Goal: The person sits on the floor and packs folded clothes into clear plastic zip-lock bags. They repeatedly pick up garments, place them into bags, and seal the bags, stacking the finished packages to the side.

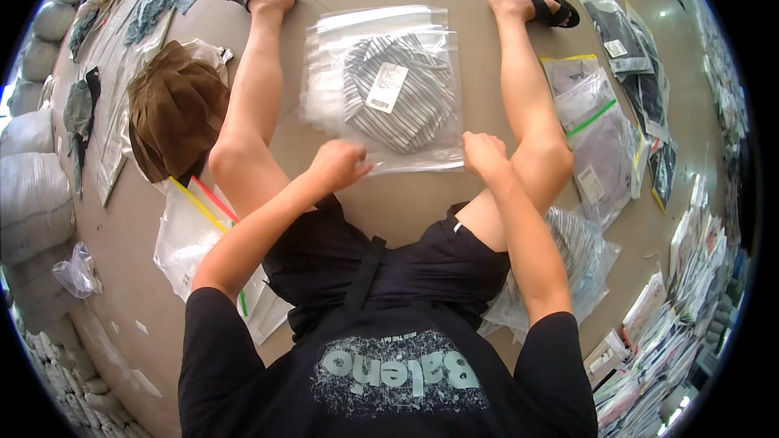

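Note:
A clear zip bag [381, 89] lies on the floor between my legs, on top of a small pile of empty clear bags. Inside it is a folded grey-and-white striped garment [406, 109] with a white tag. My left hand [337, 164] pinches the bag's near edge at its left corner. My right hand [484, 154] grips the same near edge at its right corner. Both hands press along the bag's opening strip.
A brown garment [174, 109] lies on bags to the left. Empty zip bags [199, 227] sit by my left hip. Filled bags [596, 138] lie right of my right leg, and another striped bagged garment [580, 251] by my right hip. Stacked packages [673, 316] line the right edge; white sacks [32, 186] the left.

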`<act>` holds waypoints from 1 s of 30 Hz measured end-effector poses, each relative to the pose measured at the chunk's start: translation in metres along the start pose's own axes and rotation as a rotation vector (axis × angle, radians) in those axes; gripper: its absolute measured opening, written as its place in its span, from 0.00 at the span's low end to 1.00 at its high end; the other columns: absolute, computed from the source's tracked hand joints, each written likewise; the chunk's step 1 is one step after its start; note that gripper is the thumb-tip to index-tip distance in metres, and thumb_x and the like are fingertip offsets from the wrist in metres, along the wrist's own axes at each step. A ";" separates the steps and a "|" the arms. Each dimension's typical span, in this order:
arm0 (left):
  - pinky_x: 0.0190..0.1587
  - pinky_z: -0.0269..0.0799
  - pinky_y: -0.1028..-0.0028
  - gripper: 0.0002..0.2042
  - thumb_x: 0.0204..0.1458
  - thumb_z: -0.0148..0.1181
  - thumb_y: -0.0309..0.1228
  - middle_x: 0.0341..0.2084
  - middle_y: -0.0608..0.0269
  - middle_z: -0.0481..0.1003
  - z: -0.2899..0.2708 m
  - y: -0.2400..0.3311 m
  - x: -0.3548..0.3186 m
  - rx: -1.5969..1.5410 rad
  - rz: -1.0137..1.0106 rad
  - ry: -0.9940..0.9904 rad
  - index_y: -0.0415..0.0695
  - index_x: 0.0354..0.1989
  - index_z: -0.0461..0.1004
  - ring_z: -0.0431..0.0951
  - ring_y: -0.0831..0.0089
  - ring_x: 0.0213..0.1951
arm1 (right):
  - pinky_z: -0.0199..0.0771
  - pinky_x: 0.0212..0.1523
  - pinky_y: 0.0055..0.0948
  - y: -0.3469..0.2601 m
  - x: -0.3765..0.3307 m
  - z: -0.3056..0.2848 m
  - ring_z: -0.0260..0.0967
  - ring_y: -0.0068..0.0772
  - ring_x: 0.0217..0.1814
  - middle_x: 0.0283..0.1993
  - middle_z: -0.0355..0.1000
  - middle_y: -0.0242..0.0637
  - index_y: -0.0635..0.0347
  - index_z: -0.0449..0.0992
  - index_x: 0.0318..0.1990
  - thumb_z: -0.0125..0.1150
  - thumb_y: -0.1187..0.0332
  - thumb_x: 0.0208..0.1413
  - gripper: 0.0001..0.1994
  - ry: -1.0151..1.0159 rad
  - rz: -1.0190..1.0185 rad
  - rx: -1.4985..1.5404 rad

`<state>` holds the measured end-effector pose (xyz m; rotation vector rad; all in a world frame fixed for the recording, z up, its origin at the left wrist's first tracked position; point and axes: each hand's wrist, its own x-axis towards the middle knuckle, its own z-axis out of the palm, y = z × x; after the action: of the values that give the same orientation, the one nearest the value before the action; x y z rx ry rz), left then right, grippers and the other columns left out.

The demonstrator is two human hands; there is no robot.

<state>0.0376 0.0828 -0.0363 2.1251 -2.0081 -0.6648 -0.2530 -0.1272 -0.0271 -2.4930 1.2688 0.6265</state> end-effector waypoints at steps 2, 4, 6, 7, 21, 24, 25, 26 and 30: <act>0.49 0.80 0.57 0.27 0.52 0.76 0.44 0.40 0.43 0.82 -0.007 -0.018 0.022 -0.244 -0.175 0.342 0.32 0.50 0.78 0.84 0.53 0.44 | 0.81 0.55 0.50 -0.020 -0.005 -0.023 0.81 0.53 0.55 0.49 0.81 0.48 0.52 0.82 0.50 0.65 0.72 0.58 0.13 0.119 -0.006 0.036; 0.56 0.77 0.58 0.35 0.50 0.79 0.46 0.47 0.37 0.81 -0.017 -0.018 0.050 -0.485 -0.536 0.427 0.30 0.56 0.74 0.82 0.49 0.52 | 0.78 0.59 0.50 -0.039 -0.005 -0.033 0.76 0.51 0.62 0.58 0.77 0.45 0.48 0.81 0.56 0.67 0.70 0.58 0.18 0.234 -0.039 0.044; 0.60 0.76 0.59 0.41 0.48 0.80 0.49 0.51 0.34 0.80 -0.018 -0.020 0.074 -0.634 -0.739 0.479 0.29 0.60 0.70 0.82 0.48 0.56 | 0.75 0.63 0.50 -0.057 0.005 -0.032 0.70 0.50 0.70 0.66 0.71 0.42 0.43 0.78 0.62 0.68 0.69 0.57 0.23 0.357 -0.111 0.017; 0.60 0.76 0.60 0.44 0.47 0.81 0.50 0.52 0.34 0.80 -0.012 -0.024 0.083 -0.659 -0.768 0.491 0.28 0.62 0.68 0.82 0.47 0.56 | 0.74 0.65 0.51 -0.066 0.010 -0.028 0.67 0.50 0.72 0.69 0.68 0.41 0.40 0.76 0.65 0.68 0.69 0.58 0.26 0.270 -0.134 0.006; 0.33 0.77 0.68 0.28 0.44 0.86 0.44 0.30 0.56 0.80 0.017 -0.040 0.142 -0.785 -0.787 0.738 0.34 0.40 0.79 0.78 0.68 0.28 | 0.69 0.69 0.57 -0.076 0.027 0.013 0.56 0.52 0.78 0.82 0.51 0.35 0.25 0.63 0.78 0.64 0.74 0.60 0.40 0.103 -0.154 0.109; 0.33 0.77 0.69 0.23 0.47 0.85 0.42 0.30 0.57 0.81 0.007 -0.037 0.147 -1.406 -0.693 0.359 0.36 0.37 0.80 0.79 0.69 0.28 | 0.69 0.70 0.58 -0.073 0.026 0.018 0.56 0.52 0.78 0.82 0.51 0.35 0.25 0.63 0.78 0.63 0.74 0.60 0.40 0.103 -0.140 0.116; 0.35 0.79 0.70 0.17 0.51 0.81 0.36 0.33 0.56 0.83 -0.017 0.002 0.150 -1.279 -0.854 0.206 0.35 0.39 0.83 0.82 0.69 0.30 | 0.69 0.70 0.58 -0.059 0.023 0.026 0.56 0.52 0.78 0.82 0.51 0.34 0.25 0.63 0.78 0.63 0.74 0.60 0.40 0.091 -0.100 0.114; 0.35 0.79 0.70 0.16 0.52 0.79 0.34 0.34 0.56 0.84 -0.017 -0.012 0.148 -1.228 -0.756 0.237 0.35 0.40 0.83 0.83 0.69 0.31 | 0.69 0.71 0.58 -0.068 0.024 0.019 0.56 0.52 0.78 0.82 0.51 0.35 0.24 0.64 0.78 0.64 0.74 0.60 0.39 0.082 -0.121 0.126; 0.43 0.80 0.71 0.14 0.54 0.74 0.28 0.40 0.57 0.85 -0.046 0.001 0.138 -1.243 -0.407 0.247 0.33 0.46 0.82 0.84 0.72 0.38 | 0.67 0.73 0.55 -0.058 0.026 0.004 0.63 0.54 0.74 0.77 0.60 0.41 0.40 0.68 0.76 0.68 0.68 0.60 0.35 0.274 -0.101 0.444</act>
<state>0.0564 -0.0605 -0.0246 1.6122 -0.6198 -1.1900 -0.1936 -0.1101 -0.0406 -2.2940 1.2001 -0.0298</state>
